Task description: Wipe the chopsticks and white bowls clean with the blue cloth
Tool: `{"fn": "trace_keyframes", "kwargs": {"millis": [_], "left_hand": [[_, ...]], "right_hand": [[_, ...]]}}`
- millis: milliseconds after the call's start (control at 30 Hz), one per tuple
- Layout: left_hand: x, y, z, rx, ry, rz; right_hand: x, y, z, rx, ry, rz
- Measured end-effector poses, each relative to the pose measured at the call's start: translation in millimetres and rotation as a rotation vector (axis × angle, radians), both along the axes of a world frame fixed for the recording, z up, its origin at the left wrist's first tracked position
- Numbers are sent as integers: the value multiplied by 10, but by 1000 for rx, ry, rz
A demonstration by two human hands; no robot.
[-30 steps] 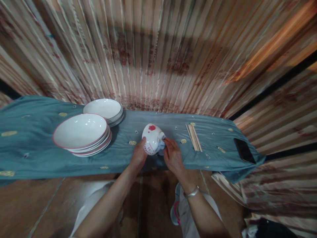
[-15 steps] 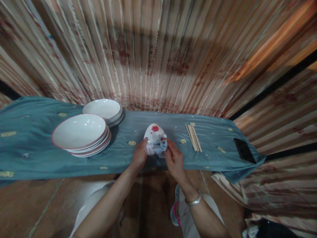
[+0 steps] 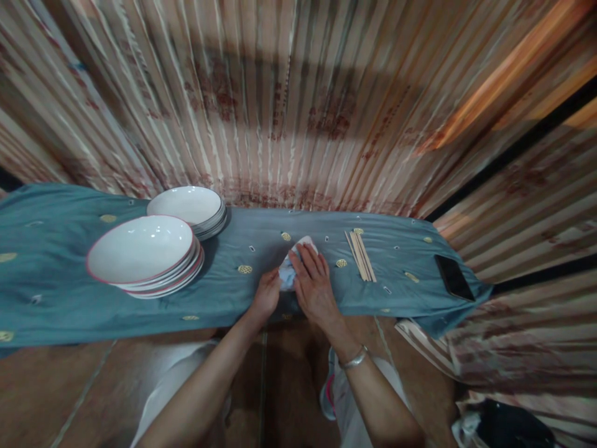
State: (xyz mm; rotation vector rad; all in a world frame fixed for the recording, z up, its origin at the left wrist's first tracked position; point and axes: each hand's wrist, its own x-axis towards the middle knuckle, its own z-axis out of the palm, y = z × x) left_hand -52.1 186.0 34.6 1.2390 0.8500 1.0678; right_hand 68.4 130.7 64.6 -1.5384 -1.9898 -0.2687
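Observation:
In the head view, a small white bowl (image 3: 306, 241) is held above the near part of the table, tilted and mostly covered. My left hand (image 3: 266, 294) grips its left edge. My right hand (image 3: 315, 283) lies across it with fingers stretched over the surface, pressing a light blue cloth (image 3: 287, 275) against it. Most of the cloth is hidden under the palm. The bowl's red flower pattern, visible a moment earlier, is now behind my right fingers.
To the left stand a stack of red-rimmed bowls (image 3: 140, 252) and, behind it, a stack of dark-rimmed plates (image 3: 186, 205). Several chopsticks (image 3: 361, 256) lie right of my hands. A black phone (image 3: 454, 277) rests near the right end of the teal tablecloth (image 3: 261, 224). A striped curtain (image 3: 289, 112) hangs behind.
My right hand has gone from pinching the cloth at the bowl's right edge to lying flat over the bowl with it. The bowl has turned and its flower is covered. The view has shifted slightly.

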Motion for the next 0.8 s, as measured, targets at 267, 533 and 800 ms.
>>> {"fn": "trace_keyframes", "kwargs": {"millis": [267,533,800], "left_hand": [[19,-59,98,-116,-84,-47],[30,-154,199,-176,-53,-43],[12,-148,127,-259,-123,9]], "right_hand": [[88,110,26,-11,198,-6],[283,261,-11,-82,689,-49],[392,468,-218,-216,1323,-268]]}}
